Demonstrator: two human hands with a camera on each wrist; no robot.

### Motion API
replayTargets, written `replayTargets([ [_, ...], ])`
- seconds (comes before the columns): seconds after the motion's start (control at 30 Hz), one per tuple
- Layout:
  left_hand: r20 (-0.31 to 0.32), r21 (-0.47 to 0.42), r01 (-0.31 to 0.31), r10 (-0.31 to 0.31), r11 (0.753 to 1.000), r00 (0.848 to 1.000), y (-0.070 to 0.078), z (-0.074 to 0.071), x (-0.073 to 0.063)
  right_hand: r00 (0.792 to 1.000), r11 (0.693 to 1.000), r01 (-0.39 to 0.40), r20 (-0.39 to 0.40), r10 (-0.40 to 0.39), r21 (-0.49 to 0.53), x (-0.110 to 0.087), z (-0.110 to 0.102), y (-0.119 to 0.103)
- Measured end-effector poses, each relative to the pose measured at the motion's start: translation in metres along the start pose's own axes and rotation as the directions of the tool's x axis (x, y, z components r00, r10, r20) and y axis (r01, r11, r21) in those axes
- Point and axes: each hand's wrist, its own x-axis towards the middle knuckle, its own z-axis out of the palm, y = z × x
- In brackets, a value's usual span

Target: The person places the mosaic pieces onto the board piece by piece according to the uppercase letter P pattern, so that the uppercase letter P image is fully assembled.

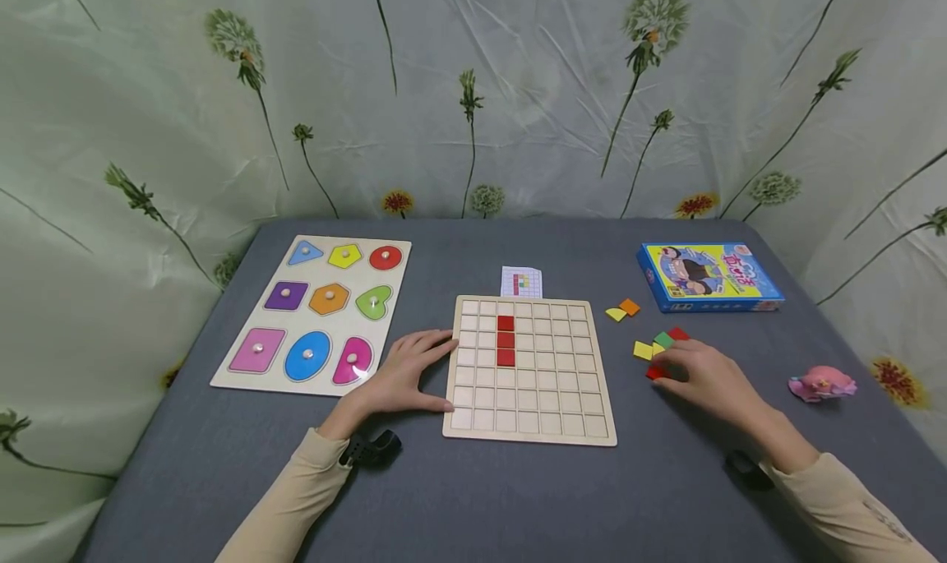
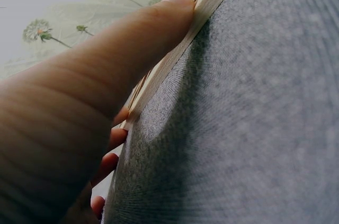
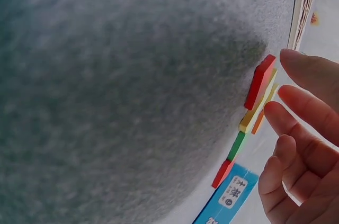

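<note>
A light wooden grid board point(image 1: 551, 380) lies in the middle of the table, with three red tiles point(image 1: 506, 340) in one column. Along its left edge rests my left hand point(image 1: 403, 378), thumb and fingers spread apart; the left wrist view has the thumb point(image 2: 143, 38) on the board's rim. To the right of the board, my right hand point(image 1: 706, 382) hovers at a small group of tiles. Its thumb and fingertips are apart, close by a red tile point(image 3: 260, 82). Beside that tile lie yellow tiles point(image 1: 643, 350), a green tile point(image 1: 663, 340) and another red tile point(image 1: 678, 333).
A shape puzzle board point(image 1: 296, 320) with knobbed pieces lies at the left. Behind the grid board is a small pattern card point(image 1: 521, 282). An orange tile point(image 1: 630, 307), a yellow tile point(image 1: 616, 314), a blue box point(image 1: 710, 275) and a pink toy point(image 1: 823, 382) lie on the right.
</note>
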Motion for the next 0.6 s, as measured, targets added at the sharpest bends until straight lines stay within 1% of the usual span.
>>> replayTargets([
  [0.13,0.004,-0.003,0.008,-0.008,1.000,1.000,-0.0002,-0.0003,0.0001,1.000,1.000,-0.020,0.010,0.020,-0.003,-0.0027,-0.0003,0.0011],
  [0.6,0.006,0.004,0.005,-0.005,1.000,1.000,-0.0006,0.0003,0.0012,1.000,1.000,-0.011,0.013,0.012,-0.013,-0.0003,0.0063,0.0039],
])
